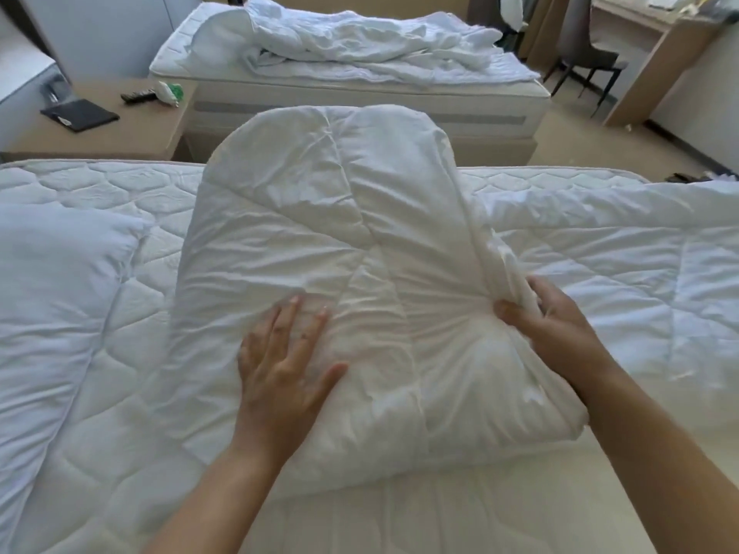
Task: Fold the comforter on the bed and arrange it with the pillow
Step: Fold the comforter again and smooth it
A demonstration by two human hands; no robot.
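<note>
While the left hand [282,365] presses flat, fingers straight, on the folded white comforter [320,241], the right hand [552,329], well apart from it, grips a bunched fold at the comforter's edge. The bundle lies mid-bed [120,181], with the pillow [52,293] just beside it at left.

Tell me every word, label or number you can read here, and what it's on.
No text here can be read.
The pale mark on the black folder is too small to read.
Any print on the green-and-white packet is too blurred to read.
</note>
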